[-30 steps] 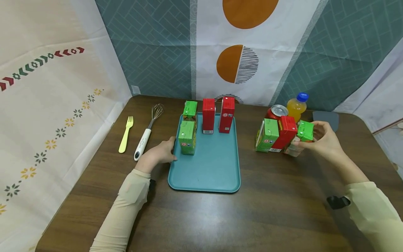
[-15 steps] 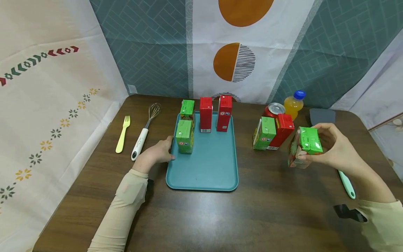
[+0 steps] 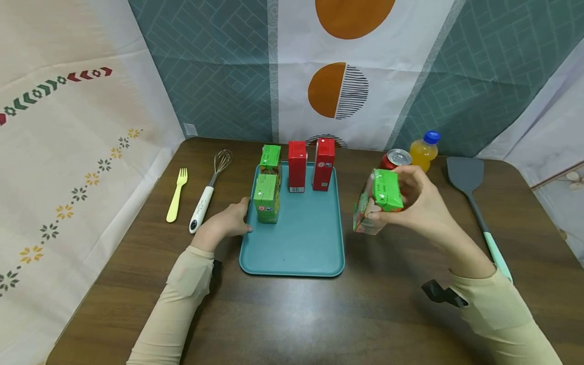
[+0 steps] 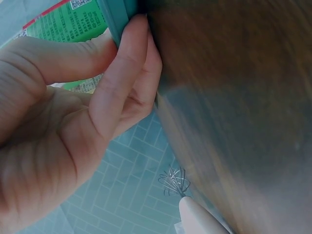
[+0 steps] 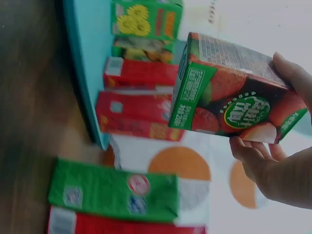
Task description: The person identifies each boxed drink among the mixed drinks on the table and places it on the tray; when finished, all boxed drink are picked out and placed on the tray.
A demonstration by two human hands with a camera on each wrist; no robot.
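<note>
My right hand (image 3: 422, 203) grips a juice box (image 3: 388, 190) with a green top, raised above the table just right of the blue tray (image 3: 301, 248). In the right wrist view, red fruit pictures cover the side of this juice box (image 5: 239, 92), held between thumb and fingers. My left hand (image 3: 228, 218) pinches the tray's left rim; the left wrist view has thumb and fingers on either side of that tray edge (image 4: 115, 19). Standing on the tray are two green cartons, one in front (image 3: 266, 197) and one behind (image 3: 270, 156), and two red cartons (image 3: 297, 167).
A green carton (image 5: 117, 190) and a red one stand right of the tray, hidden behind the held box in the head view. Behind are a soda can (image 3: 396, 158) and an orange drink bottle (image 3: 424, 150). A spatula (image 3: 476, 203) lies right; a whisk (image 3: 207, 197) and yellow fork (image 3: 177, 195) lie left.
My right hand has lifted the juice box from beside the other cartons at the right and carried it left toward the tray, uncovering the spatula. The left hand stays at the tray rim.
</note>
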